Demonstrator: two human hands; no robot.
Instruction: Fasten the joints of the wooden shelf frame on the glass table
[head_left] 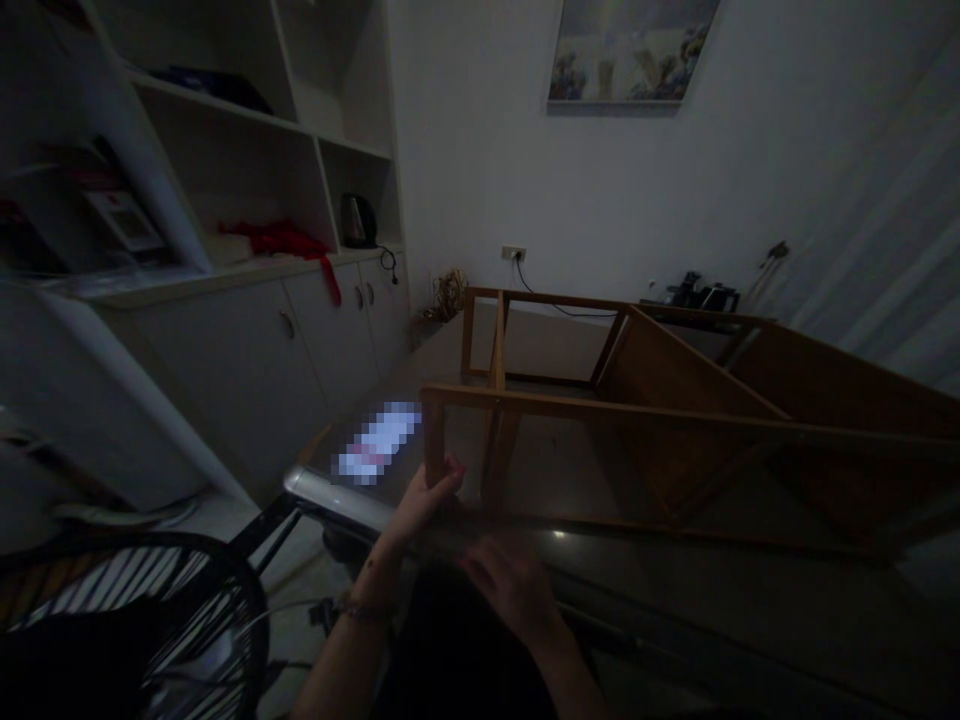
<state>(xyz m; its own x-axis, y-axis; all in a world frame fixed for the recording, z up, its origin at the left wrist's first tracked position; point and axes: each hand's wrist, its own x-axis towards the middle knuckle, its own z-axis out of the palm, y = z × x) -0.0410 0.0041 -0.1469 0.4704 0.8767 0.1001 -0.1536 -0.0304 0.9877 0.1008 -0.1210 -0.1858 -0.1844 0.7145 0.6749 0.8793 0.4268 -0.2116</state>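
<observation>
A brown wooden shelf rack (577, 399) lies on its side on the table, with an open frame and slanting shelf boards. My left hand (427, 497) is closed around the lower end of the upright bar at the rack's left end. My right hand (517, 590) is by the table's front edge, below the rack. Its fingers are loosely bent and apart, and nothing shows in them; this area is dim. A lit, pixelated rectangle (379, 440) lies on the table left of my left hand.
The table (337, 497) has a rounded, pale front corner. A round black slatted chair (187, 560) stands at lower left. White cabinets (225, 350) line the left side, with a kettle (358, 220) and red cloth (281, 238) on the counter. A cord runs from the wall socket (514, 253) behind the rack.
</observation>
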